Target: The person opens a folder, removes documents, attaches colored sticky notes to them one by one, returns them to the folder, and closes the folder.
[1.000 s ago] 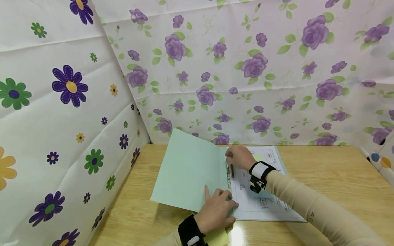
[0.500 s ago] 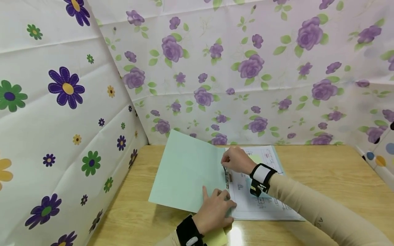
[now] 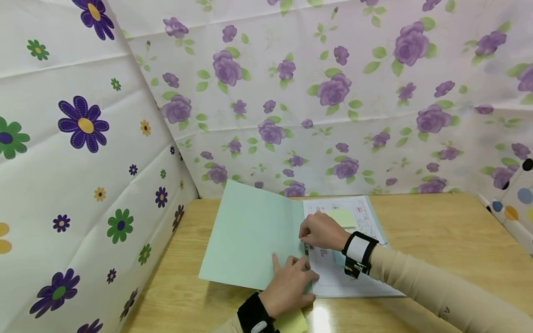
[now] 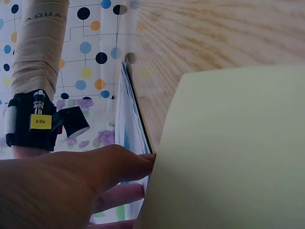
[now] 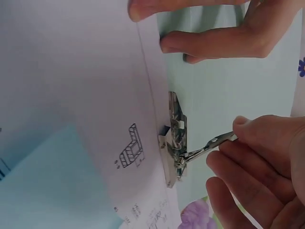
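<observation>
A pale green folder (image 3: 250,236) lies spread on the table, its left cover raised off the wood. White printed sheets (image 3: 337,286) lie on its right side beside a metal lever clip (image 5: 171,143) at the fold. My right hand (image 3: 322,231) pinches the clip's lever (image 5: 217,142) between thumb and index finger; the lever stands tilted up from its base. My left hand (image 3: 287,286) rests with spread fingers at the folder's near edge, across the fold, touching cover and sheets. In the left wrist view its thumb (image 4: 126,164) touches the folder's edge.
Yellow paper (image 3: 293,321) lies under the left wrist at the front. A yellow note (image 3: 341,216) and a light blue note (image 5: 52,186) lie on the sheets. The wooden table (image 3: 449,240) extends to the right; flowered cloth walls (image 3: 266,92) stand behind and at the left.
My right hand has moved toward me along the fold with the clip's lever, uncovering more of the yellow note. My left hand stays in place on the folder. The head view has shifted slightly.
</observation>
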The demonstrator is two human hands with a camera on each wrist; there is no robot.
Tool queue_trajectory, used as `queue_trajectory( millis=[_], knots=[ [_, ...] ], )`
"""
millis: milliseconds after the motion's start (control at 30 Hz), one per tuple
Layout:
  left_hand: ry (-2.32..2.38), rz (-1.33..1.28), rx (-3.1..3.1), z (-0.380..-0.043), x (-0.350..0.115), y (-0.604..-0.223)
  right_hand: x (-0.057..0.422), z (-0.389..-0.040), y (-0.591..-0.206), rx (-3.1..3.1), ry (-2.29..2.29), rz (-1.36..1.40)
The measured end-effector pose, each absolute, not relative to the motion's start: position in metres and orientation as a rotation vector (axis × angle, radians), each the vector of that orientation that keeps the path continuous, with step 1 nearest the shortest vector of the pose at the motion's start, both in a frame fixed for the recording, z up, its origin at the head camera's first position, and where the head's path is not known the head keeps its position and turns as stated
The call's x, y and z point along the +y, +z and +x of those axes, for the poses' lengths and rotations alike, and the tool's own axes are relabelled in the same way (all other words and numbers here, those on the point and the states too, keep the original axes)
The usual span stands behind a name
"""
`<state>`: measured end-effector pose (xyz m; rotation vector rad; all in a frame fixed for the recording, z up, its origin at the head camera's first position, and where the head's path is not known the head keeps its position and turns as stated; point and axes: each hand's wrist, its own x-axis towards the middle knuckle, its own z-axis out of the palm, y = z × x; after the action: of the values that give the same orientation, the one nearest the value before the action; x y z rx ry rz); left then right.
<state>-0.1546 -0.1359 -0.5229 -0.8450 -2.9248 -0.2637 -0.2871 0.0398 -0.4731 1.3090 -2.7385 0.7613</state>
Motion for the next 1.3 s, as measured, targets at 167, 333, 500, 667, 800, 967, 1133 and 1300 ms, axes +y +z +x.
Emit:
queue_trajectory(
  millis=[167,333,500,667,800,967,1133,1300],
  knots=[
    [-0.238,-0.824,-2.973,-0.146,-0.133,-0.5,0.04,-0.285,-0.479,-2.766,0.733,1.328],
    [-0.255,-0.834,-2.994,-0.145,-0.133,-0.495,0.04,-0.28,-0.489,-2.702,0.572,1.415],
    [-0.254,-0.796,-3.035,-0.146,-0.132,-0.494,0.043,-0.272,-0.495,-2.622,0.413,1.481],
    [-0.269,-0.779,-3.061,-0.147,-0.132,-0.493,0.046,-0.266,-0.499,-2.583,0.33,1.505],
    [-0.294,-0.806,-3.043,-0.146,-0.132,-0.493,0.047,-0.262,-0.502,-2.561,0.325,1.515],
    [-0.267,-0.792,-3.048,-0.146,-0.131,-0.493,0.05,-0.261,-0.503,-2.599,0.378,1.5],
    [-0.243,-0.771,-3.062,-0.145,-0.13,-0.49,0.053,-0.26,-0.503,-2.617,0.434,1.504],
    [-0.283,-0.792,-3.055,-0.148,-0.132,-0.497,0.058,-0.261,-0.506,-2.572,0.424,1.534]
  ],
)
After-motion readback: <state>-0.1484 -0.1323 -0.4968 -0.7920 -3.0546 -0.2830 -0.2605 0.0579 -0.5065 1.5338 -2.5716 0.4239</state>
